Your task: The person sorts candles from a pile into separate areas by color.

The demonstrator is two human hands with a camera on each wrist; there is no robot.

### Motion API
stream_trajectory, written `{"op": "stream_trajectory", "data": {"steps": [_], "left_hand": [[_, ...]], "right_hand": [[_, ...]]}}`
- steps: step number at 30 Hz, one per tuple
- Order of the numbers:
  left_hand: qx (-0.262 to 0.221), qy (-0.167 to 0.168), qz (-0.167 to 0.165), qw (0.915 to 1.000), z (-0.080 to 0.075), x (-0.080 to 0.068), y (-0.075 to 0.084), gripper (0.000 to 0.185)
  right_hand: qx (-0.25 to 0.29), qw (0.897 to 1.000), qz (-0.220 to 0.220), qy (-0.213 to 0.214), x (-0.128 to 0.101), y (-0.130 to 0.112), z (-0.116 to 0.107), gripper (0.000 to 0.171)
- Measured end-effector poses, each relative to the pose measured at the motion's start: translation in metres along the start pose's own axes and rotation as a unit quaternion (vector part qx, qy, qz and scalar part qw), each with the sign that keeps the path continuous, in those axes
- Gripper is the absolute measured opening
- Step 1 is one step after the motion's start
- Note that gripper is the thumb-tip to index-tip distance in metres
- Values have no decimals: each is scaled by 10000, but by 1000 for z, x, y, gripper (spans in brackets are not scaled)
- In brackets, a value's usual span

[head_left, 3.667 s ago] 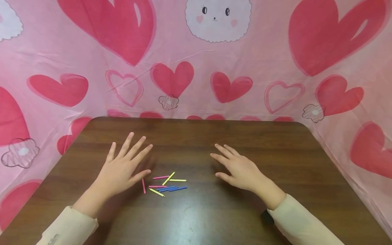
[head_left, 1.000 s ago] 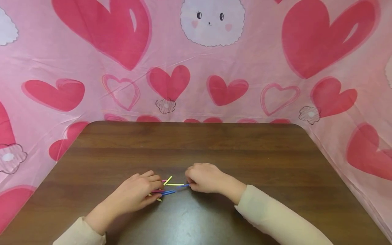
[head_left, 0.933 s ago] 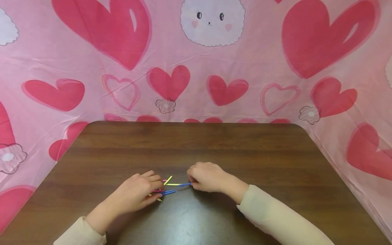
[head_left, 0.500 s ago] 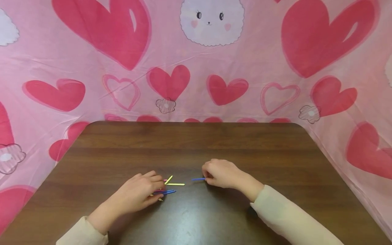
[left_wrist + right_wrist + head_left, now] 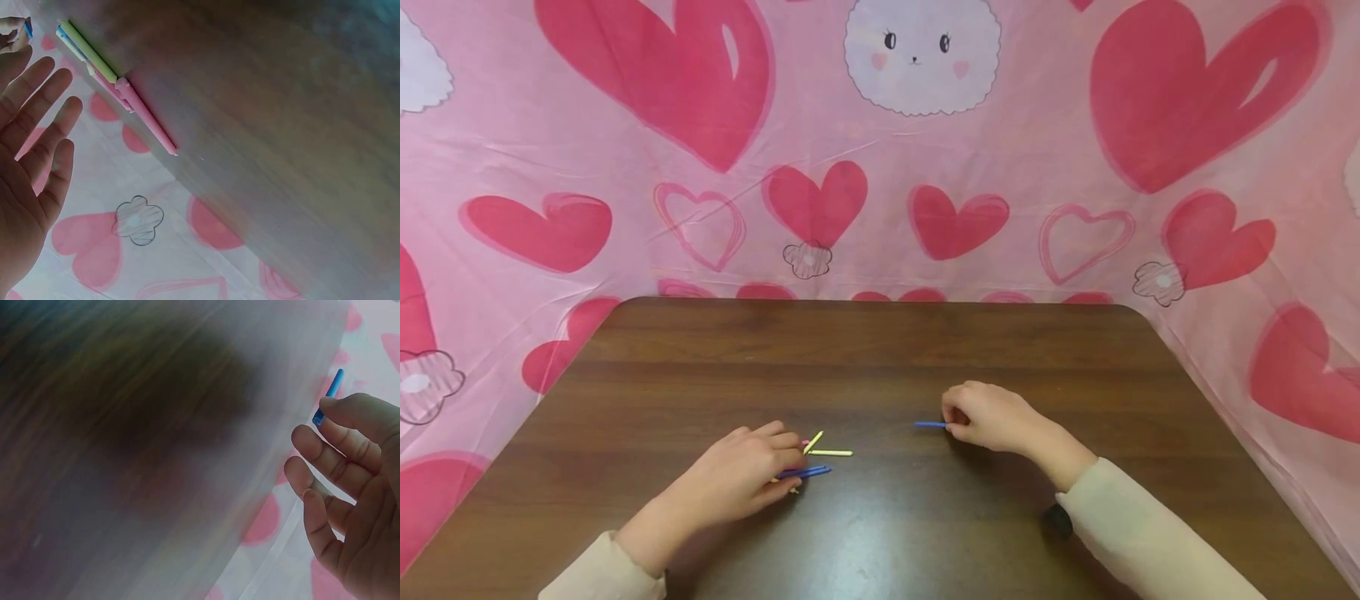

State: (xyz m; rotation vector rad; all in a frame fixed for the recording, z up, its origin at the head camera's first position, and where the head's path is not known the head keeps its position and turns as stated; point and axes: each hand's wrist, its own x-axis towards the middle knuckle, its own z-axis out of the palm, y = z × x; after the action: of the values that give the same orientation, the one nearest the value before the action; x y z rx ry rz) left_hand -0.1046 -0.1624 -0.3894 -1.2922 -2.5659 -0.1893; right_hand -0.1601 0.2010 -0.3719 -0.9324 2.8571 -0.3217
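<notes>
A small pile of thin coloured sticks (image 5: 816,460) lies on the brown table (image 5: 880,342): yellow, blue and pink ones. My left hand (image 5: 752,471) rests on the pile's left side, covering some sticks. In the left wrist view its fingers (image 5: 44,119) are straight, and a pink stick (image 5: 147,119) and a yellow-green stick (image 5: 87,53) lie beyond them. My right hand (image 5: 988,415) is to the right of the pile and pinches one end of a single blue stick (image 5: 930,424). The right wrist view shows that blue stick (image 5: 329,397) poking out past the curled fingers (image 5: 337,456).
A pink cloth with red hearts (image 5: 820,196) and a white cartoon face (image 5: 922,52) hangs behind and around the table. The table's far edge (image 5: 865,302) meets the cloth. Cream sleeves (image 5: 1142,542) cover both forearms.
My right hand pinched a blue stick at the pile and has drawn it away to the right. My left hand has stayed on the pile.
</notes>
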Motion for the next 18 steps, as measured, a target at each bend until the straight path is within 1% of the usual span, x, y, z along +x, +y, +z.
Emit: {"op": "stream_trajectory", "data": {"steps": [6, 12, 18], "left_hand": [[49, 56, 58, 10000, 1, 0, 0, 15], [61, -22, 168, 9998, 2, 2, 0, 17], [95, -93, 58, 9999, 0, 1, 1, 17]], "right_hand": [[155, 9997, 166, 19, -4, 13, -3, 19], [492, 9983, 287, -82, -1, 25, -7, 18], [739, 9965, 245, -308, 5, 31, -11, 17]]}}
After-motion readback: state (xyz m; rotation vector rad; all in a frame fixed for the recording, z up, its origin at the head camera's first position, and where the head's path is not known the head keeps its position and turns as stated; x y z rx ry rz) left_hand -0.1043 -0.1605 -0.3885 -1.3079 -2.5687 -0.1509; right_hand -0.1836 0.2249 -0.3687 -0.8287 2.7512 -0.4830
